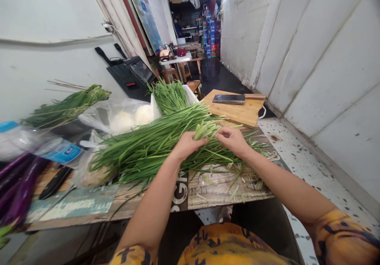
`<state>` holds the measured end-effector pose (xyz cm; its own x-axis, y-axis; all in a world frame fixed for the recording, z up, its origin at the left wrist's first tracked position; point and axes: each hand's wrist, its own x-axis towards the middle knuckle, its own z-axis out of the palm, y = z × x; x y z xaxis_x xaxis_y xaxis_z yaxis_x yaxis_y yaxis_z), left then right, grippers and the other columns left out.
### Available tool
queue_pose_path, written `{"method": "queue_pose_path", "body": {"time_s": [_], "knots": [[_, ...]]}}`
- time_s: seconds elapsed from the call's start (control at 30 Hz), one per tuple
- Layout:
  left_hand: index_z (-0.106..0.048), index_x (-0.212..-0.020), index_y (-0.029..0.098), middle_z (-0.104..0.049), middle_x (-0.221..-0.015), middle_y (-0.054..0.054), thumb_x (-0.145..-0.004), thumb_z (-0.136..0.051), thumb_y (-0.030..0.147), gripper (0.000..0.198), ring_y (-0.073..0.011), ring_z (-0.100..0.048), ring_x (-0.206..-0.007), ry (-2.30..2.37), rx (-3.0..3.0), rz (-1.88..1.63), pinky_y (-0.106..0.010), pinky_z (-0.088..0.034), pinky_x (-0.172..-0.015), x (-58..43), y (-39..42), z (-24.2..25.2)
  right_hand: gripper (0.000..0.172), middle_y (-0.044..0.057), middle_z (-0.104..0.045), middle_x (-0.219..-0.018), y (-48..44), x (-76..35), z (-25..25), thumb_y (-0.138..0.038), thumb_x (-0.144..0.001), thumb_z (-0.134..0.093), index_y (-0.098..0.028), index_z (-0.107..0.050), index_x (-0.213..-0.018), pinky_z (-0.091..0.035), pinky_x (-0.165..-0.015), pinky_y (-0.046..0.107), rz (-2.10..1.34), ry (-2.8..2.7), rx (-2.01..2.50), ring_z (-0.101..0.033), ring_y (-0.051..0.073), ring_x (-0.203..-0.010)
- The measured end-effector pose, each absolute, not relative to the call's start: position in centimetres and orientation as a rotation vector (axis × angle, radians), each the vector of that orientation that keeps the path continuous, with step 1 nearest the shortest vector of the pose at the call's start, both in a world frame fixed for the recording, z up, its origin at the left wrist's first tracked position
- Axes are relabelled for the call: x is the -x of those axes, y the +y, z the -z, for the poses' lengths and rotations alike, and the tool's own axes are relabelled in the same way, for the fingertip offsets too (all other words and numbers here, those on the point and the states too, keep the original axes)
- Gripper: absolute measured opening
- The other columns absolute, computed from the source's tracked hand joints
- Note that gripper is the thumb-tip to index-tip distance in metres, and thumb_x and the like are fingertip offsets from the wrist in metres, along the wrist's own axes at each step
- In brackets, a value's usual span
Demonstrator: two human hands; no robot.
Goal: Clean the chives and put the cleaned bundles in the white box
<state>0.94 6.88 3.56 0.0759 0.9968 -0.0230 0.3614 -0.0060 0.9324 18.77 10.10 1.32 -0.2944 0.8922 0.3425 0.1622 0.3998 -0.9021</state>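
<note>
A big heap of long green garlic chives [148, 142] lies across the wooden-patterned table [213, 185]. My left hand [190, 143] is closed round a bunch of them near the pale stem ends, which point to the right. At those ends my right hand [230, 139] pinches with thumb and forefinger; whatever is between its fingertips is too small to make out. Loose stems and pale peeled scraps [208, 180] are scattered below and right of my hands. More chives [170, 94] fill a white container [191, 94] behind the heap.
A cleaver [228, 98] rests on a wooden cutting board [237, 114] at the back right. To the left are purple eggplants [22, 185], a black-handled knife [55, 182], a plastic bottle [56, 148], a bag with white round vegetables [123, 120] and more greens [71, 104].
</note>
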Motion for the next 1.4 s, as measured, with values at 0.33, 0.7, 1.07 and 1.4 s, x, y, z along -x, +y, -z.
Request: {"method": "queue_pose_path", "body": {"time_s": [0.33,0.7,1.07,1.4], "knots": [[-0.066,-0.076,0.01,-0.05,-0.051,0.004,-0.065,-0.067,0.04,0.031,-0.0063,-0.038,-0.043,1.442,-1.515,-0.969,-0.019,-0.029,-0.043,-0.7,6.8,-3.8,0.015,0.0,-0.06,-0.06,11.2,-19.9,-1.3,-0.026,-0.068,-0.054,-0.015,-0.062,-0.061,-0.04,-0.058,0.024,-0.695,-1.775,1.155,-0.052,0.012,-0.058],[-0.067,-0.083,0.01,-0.061,-0.065,-0.001,-0.064,-0.067,0.037,0.033,-0.006,-0.039,-0.044,1.397,-1.465,-0.955,-0.019,-0.029,-0.04,-0.8,6.9,-3.4,0.013,0.0,-0.061,-0.063,12.4,-21.1,-1.3,-0.024,-0.067,-0.054,-0.016,-0.064,-0.063,-0.04,-0.06,0.024,-0.467,-1.762,1.254,-0.052,0.012,-0.059],[-0.064,-0.08,0.009,-0.068,-0.077,-0.006,-0.065,-0.064,0.036,0.031,-0.0058,-0.039,-0.045,1.362,-1.479,-0.873,-0.019,-0.028,-0.04,-0.7,6.8,-3.7,0.015,0.005,-0.061,-0.07,13.2,-23.5,-3.0,-0.023,-0.072,-0.051,-0.017,-0.062,-0.065,-0.041,-0.065,0.027,-0.027,-1.708,1.333,-0.053,0.017,-0.067],[-0.063,-0.082,0.01,-0.067,-0.068,-0.004,-0.067,-0.064,0.035,0.03,-0.0068,-0.04,-0.046,1.338,-1.477,-0.84,-0.019,-0.028,-0.041,-0.8,6.8,-3.8,0.027,0.007,-0.066,-0.095,13.7,-25.1,-4.2,-0.017,-0.077,-0.049,-0.015,-0.071,-0.092,-0.045,-0.079,0.031,-0.506,-1.896,1.157,-0.059,0.018,-0.085]]}}
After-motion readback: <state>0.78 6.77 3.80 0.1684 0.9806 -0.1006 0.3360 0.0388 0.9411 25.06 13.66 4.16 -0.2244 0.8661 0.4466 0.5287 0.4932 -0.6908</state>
